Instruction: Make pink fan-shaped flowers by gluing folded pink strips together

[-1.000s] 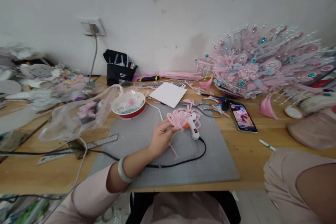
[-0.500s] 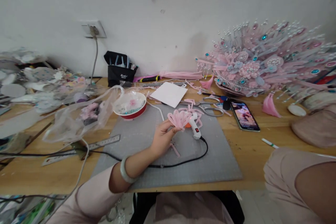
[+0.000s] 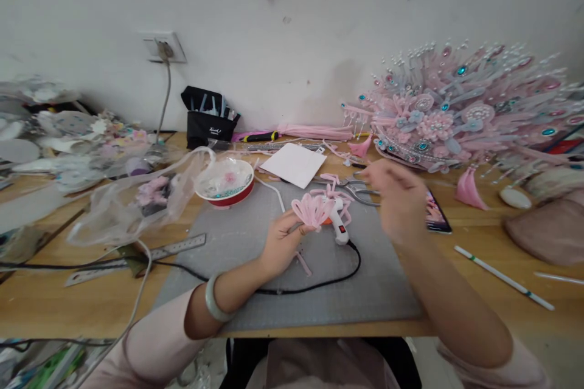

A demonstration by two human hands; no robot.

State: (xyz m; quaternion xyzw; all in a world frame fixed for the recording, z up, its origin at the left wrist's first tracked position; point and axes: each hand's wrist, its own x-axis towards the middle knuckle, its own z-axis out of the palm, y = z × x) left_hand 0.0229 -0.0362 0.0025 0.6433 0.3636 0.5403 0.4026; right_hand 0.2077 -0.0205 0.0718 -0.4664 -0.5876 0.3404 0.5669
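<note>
My left hand [image 3: 283,242] pinches the base of a pink looped flower [image 3: 312,211], seemingly made of fuzzy chenille stems. Just behind it lies a white glue gun [image 3: 339,226] with an orange part near its nozzle and a red switch. More pink loops show around the gun. Blurred by motion, my right hand [image 3: 396,197] is over the far right corner of the grey cutting mat [image 3: 255,298]. Its fingers are beside a pair of scissors [image 3: 362,194], whose handles it partly covers. Whether it holds anything cannot be made out.
A large pink beaded headdress [image 3: 438,121] stands at the back right, with a phone [image 3: 438,213] in front. Left of the mat are a red-rimmed bowl [image 3: 232,200], a metal ruler [image 3: 180,247] and a plastic bag [image 3: 109,213]. The glue gun's black cord [image 3: 319,287] crosses the mat.
My right arm has swung in from the right edge, bringing the hand over the scissors and part of the phone. A white stick at the right is now uncovered. My left hand keeps its pinch.
</note>
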